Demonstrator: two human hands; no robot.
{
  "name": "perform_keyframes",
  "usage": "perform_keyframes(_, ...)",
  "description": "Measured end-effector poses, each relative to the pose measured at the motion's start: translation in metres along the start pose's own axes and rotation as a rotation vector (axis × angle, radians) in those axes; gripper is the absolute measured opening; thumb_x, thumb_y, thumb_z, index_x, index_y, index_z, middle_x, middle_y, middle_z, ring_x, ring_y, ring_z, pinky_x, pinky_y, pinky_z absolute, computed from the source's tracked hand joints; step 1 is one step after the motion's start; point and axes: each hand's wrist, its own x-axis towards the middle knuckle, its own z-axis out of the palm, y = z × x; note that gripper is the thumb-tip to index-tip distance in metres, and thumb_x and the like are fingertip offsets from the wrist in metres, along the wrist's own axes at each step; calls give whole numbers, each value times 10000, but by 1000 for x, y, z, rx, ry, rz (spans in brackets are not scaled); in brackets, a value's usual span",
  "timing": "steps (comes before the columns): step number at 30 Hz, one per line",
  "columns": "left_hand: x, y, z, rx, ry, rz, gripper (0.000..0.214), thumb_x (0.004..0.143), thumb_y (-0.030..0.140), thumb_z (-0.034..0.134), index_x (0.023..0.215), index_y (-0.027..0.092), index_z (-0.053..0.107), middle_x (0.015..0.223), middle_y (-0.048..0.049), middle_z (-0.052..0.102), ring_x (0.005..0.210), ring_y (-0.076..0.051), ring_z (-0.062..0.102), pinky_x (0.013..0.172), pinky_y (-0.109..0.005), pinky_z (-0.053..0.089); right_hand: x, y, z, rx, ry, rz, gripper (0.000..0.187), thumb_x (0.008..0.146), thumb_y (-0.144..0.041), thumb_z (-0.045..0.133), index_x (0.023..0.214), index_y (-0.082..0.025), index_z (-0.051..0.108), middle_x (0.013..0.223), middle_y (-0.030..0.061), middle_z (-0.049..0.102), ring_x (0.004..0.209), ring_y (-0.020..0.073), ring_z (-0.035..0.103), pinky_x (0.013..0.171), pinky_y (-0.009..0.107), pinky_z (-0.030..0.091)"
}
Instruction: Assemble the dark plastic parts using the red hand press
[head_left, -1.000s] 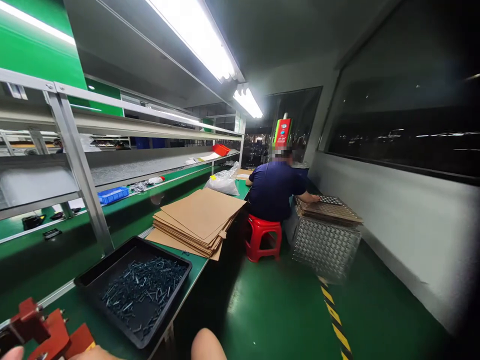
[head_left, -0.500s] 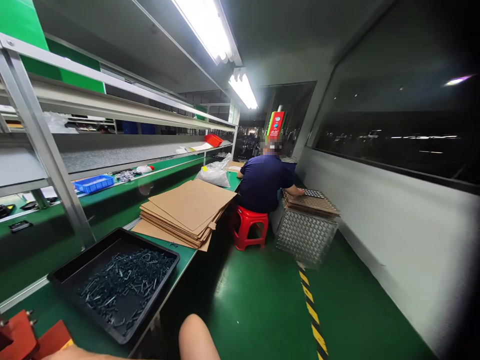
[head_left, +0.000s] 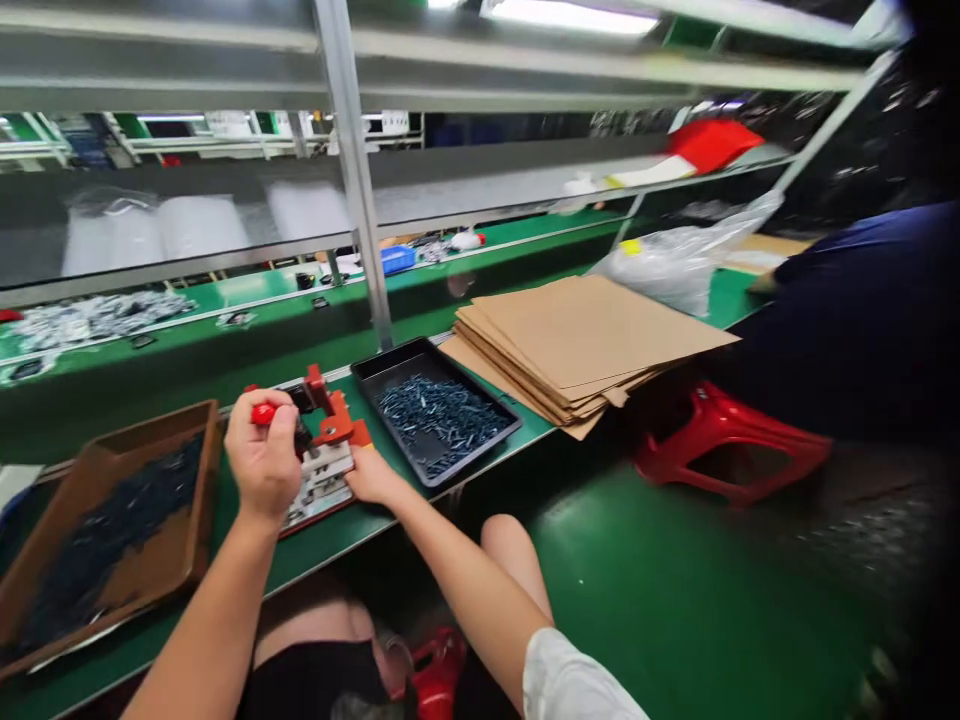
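Note:
My left hand (head_left: 264, 460) is closed around the red-tipped lever handle (head_left: 262, 413) of a small bench fixture. The fixture (head_left: 328, 470) has orange-red blocks and a pale metal bed, and it sits on the green bench. On its right side my right hand (head_left: 369, 474) rests with fingers bent in against the metal bed; whether a small part is between them is hidden. To the right lies a black tray (head_left: 420, 468) with many small dark pin-like parts (head_left: 442, 415). A brown tray (head_left: 191, 530) with more dark parts (head_left: 120, 535) stands to the left.
A stack of brown cardboard sheets (head_left: 592, 335) lies beyond the black tray, with a clear plastic bag (head_left: 667, 265) behind it. A metal post (head_left: 352, 180) and shelf rise above the bench. At right, a person in dark blue (head_left: 877, 320) sits on a red stool (head_left: 720, 445).
The view has swung left and down from the co-worker toward the bench. Both my hands, the fixture and the brown tray now show; earlier only part of a hand and the fixture's edge did.

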Motion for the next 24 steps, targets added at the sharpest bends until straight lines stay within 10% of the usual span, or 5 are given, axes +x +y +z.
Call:
perform_keyframes(4, -6, -4, 16, -93, 38, 92, 258, 847, 412, 619, 980, 209, 528, 854, 1, 536, 756, -130, 523, 751, -286, 453, 13, 24, -2, 19, -81, -9, 380, 843, 2, 546, 1135, -184, 703, 1166, 63, 738, 1138, 228, 655, 977, 307, 503)
perform_keyframes(10, 1, -4, 20, -134, 87, 60, 386, 973, 530, 364, 873, 206, 549, 752, -9, 507, 695, -141, 500, 703, -301, 429, 16, 35, -5, 28, -57, -45, 384, 819, -22, 544, 1123, -190, 709, 1182, 56, 743, 1130, 220, 668, 953, 289, 503)
perform_keyframes(24, -10, 0, 38, -153, 193, 93, 419, 957, 622, 370, 919, 224, 493, 797, -2, 475, 704, -149, 498, 759, -336, 464, 19, 40, -2, 19, -46, -24, 368, 813, -40, 551, 1135, -158, 685, 1161, 86, 742, 1112, 245, 668, 946, 302, 507)
